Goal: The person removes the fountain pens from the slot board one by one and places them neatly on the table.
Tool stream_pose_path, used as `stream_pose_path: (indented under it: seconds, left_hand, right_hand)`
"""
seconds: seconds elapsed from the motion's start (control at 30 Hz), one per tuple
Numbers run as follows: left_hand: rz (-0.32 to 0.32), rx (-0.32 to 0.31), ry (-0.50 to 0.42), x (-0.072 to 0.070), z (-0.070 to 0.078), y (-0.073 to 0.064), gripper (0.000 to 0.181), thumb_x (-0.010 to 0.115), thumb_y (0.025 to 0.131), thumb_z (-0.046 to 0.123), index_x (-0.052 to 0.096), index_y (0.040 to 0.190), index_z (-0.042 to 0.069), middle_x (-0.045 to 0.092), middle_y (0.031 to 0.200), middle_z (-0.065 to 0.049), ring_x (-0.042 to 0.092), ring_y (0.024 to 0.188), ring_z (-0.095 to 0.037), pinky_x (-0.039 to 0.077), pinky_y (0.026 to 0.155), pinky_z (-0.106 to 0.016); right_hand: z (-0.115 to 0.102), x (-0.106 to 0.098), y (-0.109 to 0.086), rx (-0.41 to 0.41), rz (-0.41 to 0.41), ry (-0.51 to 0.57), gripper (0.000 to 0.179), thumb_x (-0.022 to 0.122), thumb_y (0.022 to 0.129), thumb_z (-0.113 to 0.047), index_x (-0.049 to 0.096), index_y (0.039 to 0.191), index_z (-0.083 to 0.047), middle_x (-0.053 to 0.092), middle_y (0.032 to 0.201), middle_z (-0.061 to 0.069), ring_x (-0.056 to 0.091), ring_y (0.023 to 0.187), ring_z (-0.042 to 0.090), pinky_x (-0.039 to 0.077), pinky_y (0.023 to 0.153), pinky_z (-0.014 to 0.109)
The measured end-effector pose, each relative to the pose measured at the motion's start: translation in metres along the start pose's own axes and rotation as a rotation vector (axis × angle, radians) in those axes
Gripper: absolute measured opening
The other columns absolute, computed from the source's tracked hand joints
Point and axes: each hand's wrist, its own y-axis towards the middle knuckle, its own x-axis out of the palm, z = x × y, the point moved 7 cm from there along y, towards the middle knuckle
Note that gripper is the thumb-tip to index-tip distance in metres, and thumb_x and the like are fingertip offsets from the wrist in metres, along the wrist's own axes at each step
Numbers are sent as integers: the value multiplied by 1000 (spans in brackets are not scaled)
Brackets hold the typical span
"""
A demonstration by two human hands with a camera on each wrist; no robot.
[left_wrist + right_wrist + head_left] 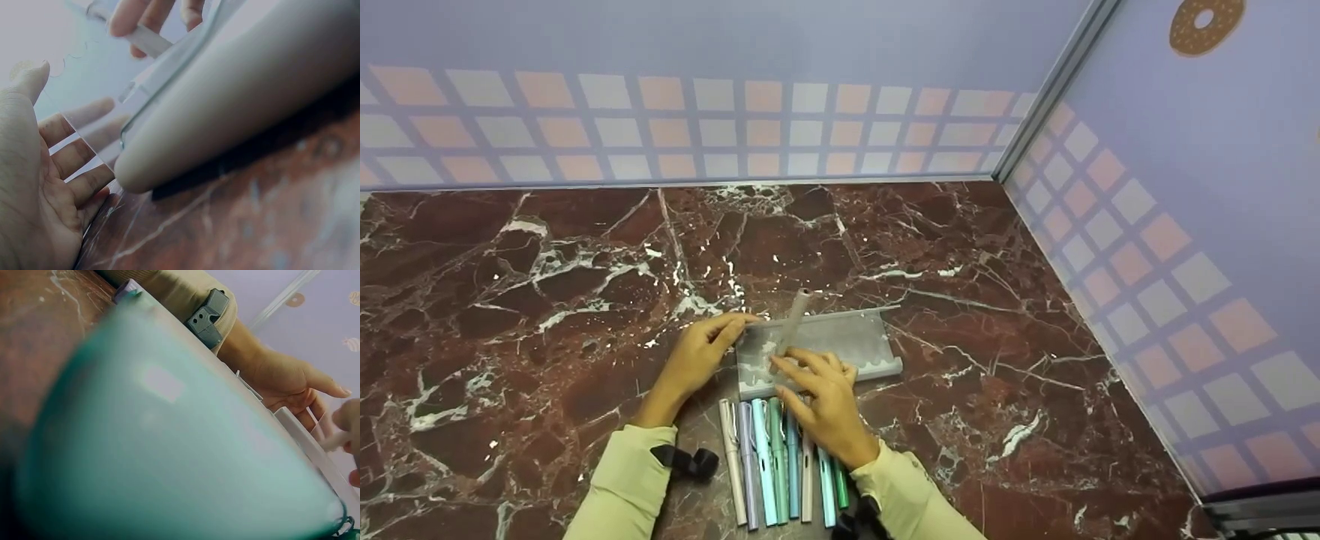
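Note:
In the head view, my right hand (821, 397) pinches a pale grey pen (793, 319) at its lower end, and the pen slants up over a clear plastic pen tray (847, 337). The tray has scalloped notches along its near edge. My left hand (697, 356) touches the tray's left end, fingertips at the far corner; in the left wrist view its fingers (84, 160) show through the clear panel, with the thumb apart from them. Directly below the tray lies a row of capped pens (765, 465) in beige, purple, blue and green.
The dark red marbled table (547, 315) runs back to a lilac wall (810, 45) with pink and white squares. Another wall panel (1222, 187) rises at the right. A beige pen (225, 112) and a teal pen (169, 439) loom large and blurred before the wrist cameras.

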Motion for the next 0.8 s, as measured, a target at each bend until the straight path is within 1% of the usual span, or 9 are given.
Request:
stream_pose_path:
  seconds: [0.13,0.23,0.33,0.4,0.5,0.57,0.6,0.73,0.8]
  left_hand:
    - [10,-14,24,0,-1,-1,24,54,104,17,74,115,12,73,99,-11,66,93,-27,50,86,-40]
    - [7,-21,20,0,-1,-1,24,54,104,18,75,115,11,70,92,-10,64,89,-27,49,84,-37]
    - [11,-16,10,-1,0,-1,25,54,104,16,74,115,9,72,100,-11,65,96,-29,49,89,-40]
    - [15,-13,8,-1,0,0,24,54,104,16,74,115,8,72,102,-12,65,98,-29,48,90,-40]
    - [14,-10,11,-1,1,0,24,54,104,16,75,114,10,72,99,-11,66,97,-28,48,90,-37]
    - [12,-11,13,-1,0,0,24,54,104,17,75,114,11,71,96,-10,65,95,-28,49,89,-37]
    - [9,-12,10,-1,0,0,24,53,104,17,75,114,11,71,95,-10,65,94,-28,49,89,-38]
    - [7,-13,1,-1,1,-1,25,53,105,20,75,114,12,73,102,-9,67,100,-26,48,94,-43]
    - [7,-12,3,-1,1,-1,25,53,105,21,75,114,13,73,99,-9,66,99,-26,48,94,-43]
  right_hand:
    - [4,-11,1,15,131,23,37,83,78,-15,76,114,-12,71,117,7,60,98,23,29,85,41]
    - [9,-20,1,26,225,-9,36,85,74,-11,77,109,-12,72,111,6,61,94,21,30,83,38]
    - [16,-30,2,46,298,-20,33,86,72,-6,78,104,-11,73,106,6,64,91,20,35,81,35]
    - [22,-36,2,59,321,19,29,84,75,-2,78,103,-8,73,104,8,68,88,20,44,85,32]
    - [34,-44,3,78,337,79,24,80,78,5,77,100,-3,72,102,13,71,83,22,56,79,23]
    - [42,-49,2,96,345,98,22,79,78,8,77,98,-1,72,101,15,70,79,23,58,70,23]
    - [46,-52,2,104,351,91,22,78,78,9,77,97,0,72,100,15,70,78,24,58,69,23]
    - [64,-68,0,155,393,34,23,78,73,16,75,91,3,72,95,18,67,72,27,58,65,26]
    - [73,-78,-2,178,416,9,23,77,72,19,74,90,5,71,94,20,67,69,29,57,62,28]
